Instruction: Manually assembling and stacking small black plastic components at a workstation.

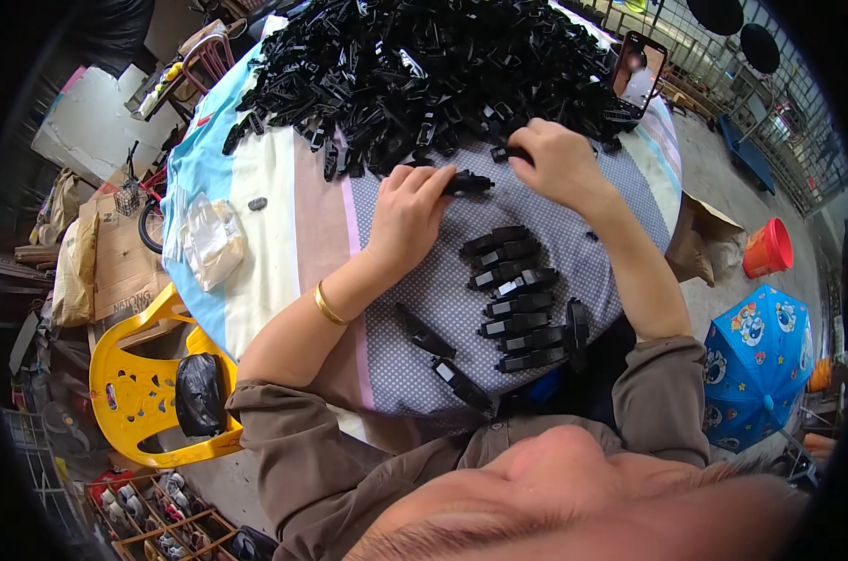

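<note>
My left hand, a gold bangle on its wrist, is closed on a black plastic piece whose end sticks out past the fingertips. To its right, my right hand pinches another small black piece, a short gap away from the first. Just beyond both hands rises a big heap of similar black plastic parts. Nearer to me, several black pieces lie in a stacked row, with one piece set crosswise at its right end. Two more, an upper piece and a lower one, lie apart on the left.
A patterned cloth covers the round table. A phone stands at its far right, a clear plastic bag lies at left. Around it are a yellow chair, a blue umbrella and a red bucket.
</note>
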`<state>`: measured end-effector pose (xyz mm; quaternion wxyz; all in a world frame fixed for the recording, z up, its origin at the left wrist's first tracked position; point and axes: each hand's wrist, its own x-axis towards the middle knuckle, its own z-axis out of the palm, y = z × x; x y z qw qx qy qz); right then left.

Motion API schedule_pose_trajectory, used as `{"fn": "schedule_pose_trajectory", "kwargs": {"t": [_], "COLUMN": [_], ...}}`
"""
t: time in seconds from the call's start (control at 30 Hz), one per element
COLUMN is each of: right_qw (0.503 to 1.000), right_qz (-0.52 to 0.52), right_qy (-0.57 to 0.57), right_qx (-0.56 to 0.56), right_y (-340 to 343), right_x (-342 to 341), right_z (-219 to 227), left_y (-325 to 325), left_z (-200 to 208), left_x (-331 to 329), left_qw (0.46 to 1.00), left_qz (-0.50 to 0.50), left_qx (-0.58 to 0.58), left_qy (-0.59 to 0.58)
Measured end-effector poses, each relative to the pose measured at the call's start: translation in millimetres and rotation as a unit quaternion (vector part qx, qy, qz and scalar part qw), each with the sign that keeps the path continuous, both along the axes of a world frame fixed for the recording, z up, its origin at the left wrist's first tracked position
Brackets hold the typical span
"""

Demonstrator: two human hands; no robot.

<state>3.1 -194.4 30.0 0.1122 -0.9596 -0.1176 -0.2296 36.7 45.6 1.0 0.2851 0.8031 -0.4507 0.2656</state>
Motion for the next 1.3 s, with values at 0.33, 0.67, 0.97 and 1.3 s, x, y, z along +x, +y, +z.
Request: {"fn": "schedule_pose_trajectory", "kwargs": {"t": [0.33,0.67,0.97,1.3], "right_qw": [0.996,0.993,0.988,0.946], "right_qz": [0.007,0.081,0.134,0.184], "right_qy": [0.070,0.085,0.073,0.142], "right_qx": [-0.053,-0.018,0.017,0.224], "right_y": [0.7,-13.7,4.4,15.0], "right_x": [-5.2,-7.8,-9.8,-8.2], "right_z": [-3.9,-0.9,-2.9,3.3], "left_y": [0.7,2.0,-0.5,2.3], "left_z": [3.8,8.6,3.9,2.6], "left_x": [-15.7,-12.1,-9.4,-9.9], "left_qw": [0.982,0.984,0.985,0.987], "left_qz": [-0.049,-0.052,-0.025,-0.006], "left_qx": [0.069,0.072,0.071,0.066], "left_qy": [0.168,0.154,0.156,0.144]}}
